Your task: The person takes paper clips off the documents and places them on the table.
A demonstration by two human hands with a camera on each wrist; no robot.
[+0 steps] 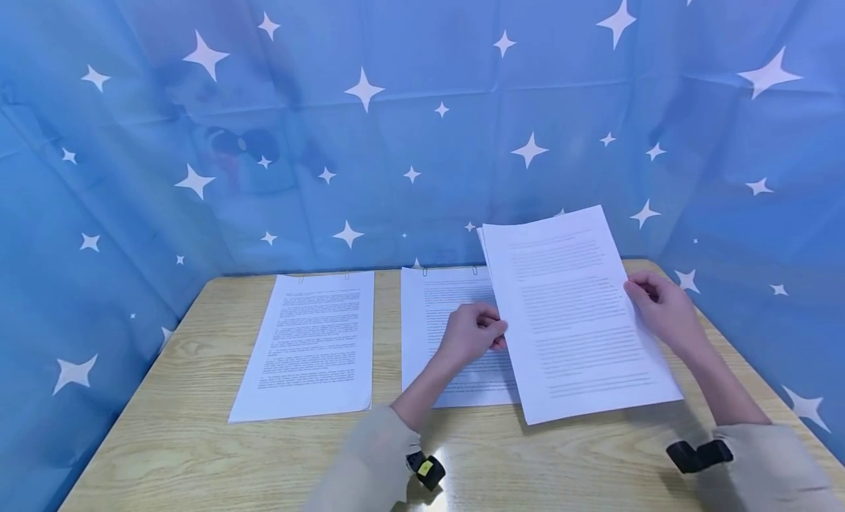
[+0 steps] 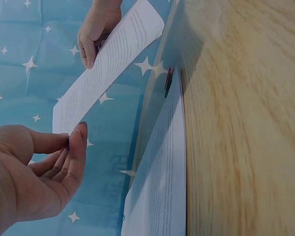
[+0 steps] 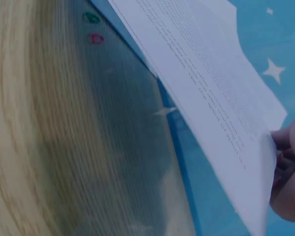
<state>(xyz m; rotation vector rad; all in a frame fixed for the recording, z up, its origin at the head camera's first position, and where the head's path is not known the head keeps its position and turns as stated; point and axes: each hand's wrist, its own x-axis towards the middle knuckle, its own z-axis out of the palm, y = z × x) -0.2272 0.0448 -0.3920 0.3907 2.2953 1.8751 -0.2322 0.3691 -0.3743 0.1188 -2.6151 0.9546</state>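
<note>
Both hands hold a thin stack of printed sheets (image 1: pixel 574 321) up off the table, tilted toward the head camera. The left hand (image 1: pixel 472 326) pinches its left edge between thumb and fingers. At the opposite edge, the right hand (image 1: pixel 663 306) grips the paper, its fingertips partly hidden behind it. Below and left of the raised stack lies another printed stack (image 1: pixel 455 380), partly covered in the head view, with paper clips (image 1: pixel 425 271) on its top edge. A green paper clip (image 3: pixel 91 18) and a red paper clip (image 3: pixel 95 38) lie on the table in the right wrist view.
A third printed stack (image 1: pixel 310 343) lies at the left of the wooden table (image 1: pixel 198 453), also with paper clips (image 1: pixel 301 279) along its top. Blue cloth with white stars (image 1: pixel 297 130) hangs behind and beside the table. Each forearm wears a black strap (image 1: pixel 700 455).
</note>
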